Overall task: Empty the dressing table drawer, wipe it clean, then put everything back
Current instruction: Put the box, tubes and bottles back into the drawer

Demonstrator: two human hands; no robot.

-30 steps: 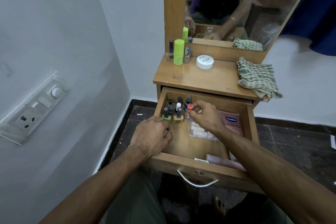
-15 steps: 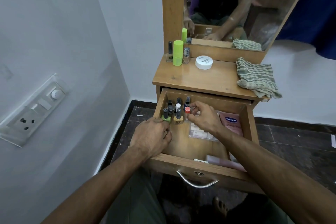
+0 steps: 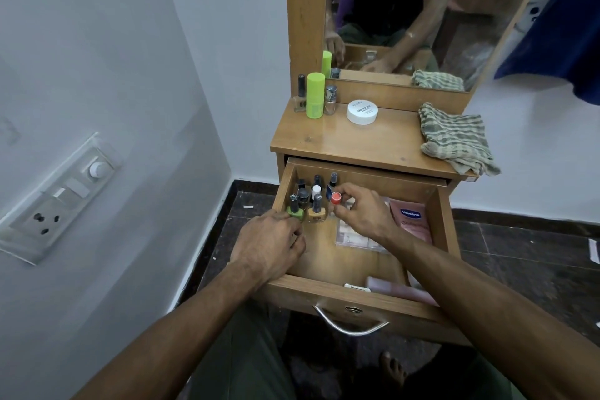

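While the open drawer (image 3: 363,297) extends toward the viewer, the right hand (image 3: 363,216) pinches an upright red-capped bottle (image 3: 336,198) at its back left; the left hand (image 3: 269,245) grips a green bottle (image 3: 294,212). A pink packet (image 3: 411,219) reads "Vaseline".

Green-checked cloth (image 3: 454,136), lime tube (image 3: 315,95), red-capped bottle (image 3: 336,198).

drawer (image 3: 357,299): wooden, pulled open | nail polish bottles (image 3: 310,201): upright, back-left corner

left fingers (image 3: 297,230) hidden behind knuckles
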